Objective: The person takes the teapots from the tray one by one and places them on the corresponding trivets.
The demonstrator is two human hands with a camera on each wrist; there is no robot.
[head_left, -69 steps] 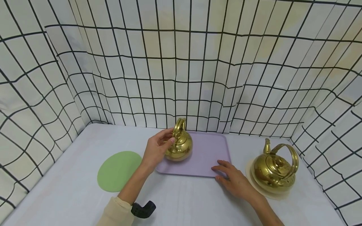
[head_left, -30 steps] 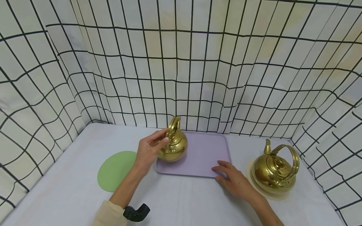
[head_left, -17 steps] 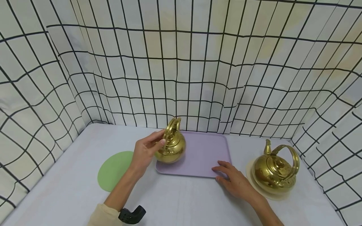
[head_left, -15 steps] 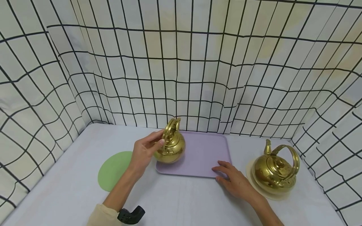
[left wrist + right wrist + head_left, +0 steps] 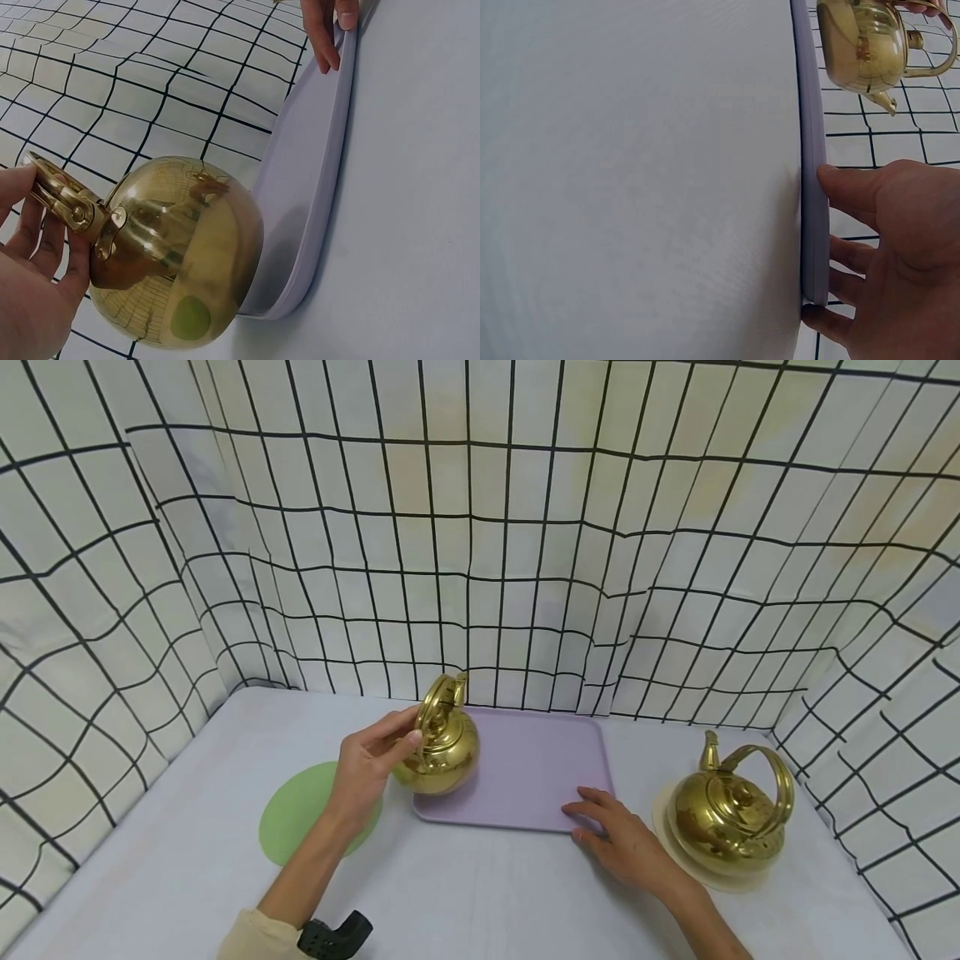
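Observation:
My left hand (image 5: 367,767) grips the arched handle of a shiny gold teapot (image 5: 447,752). The teapot hangs over the left edge of the lilac tray (image 5: 540,760) and looks raised off it, slightly tilted, spout facing away. In the left wrist view the thumb and fingers wrap the handle, and the round body (image 5: 187,247) reflects the surroundings. My right hand (image 5: 618,839) rests on the tray's near right corner with fingers spread. The right wrist view has its thumb on the tray's rim (image 5: 815,225) and the other fingers around the corner.
A second gold teapot (image 5: 727,818) stands on a round cream mat (image 5: 667,852) at the right. To the left, a round green mat (image 5: 288,818) lies partly behind my left forearm. White walls with a black grid (image 5: 480,543) enclose the white tabletop (image 5: 480,893).
My left hand has carried the teapot leftward, from over the tray to its left edge. The right hand, the tray and the second teapot stay put.

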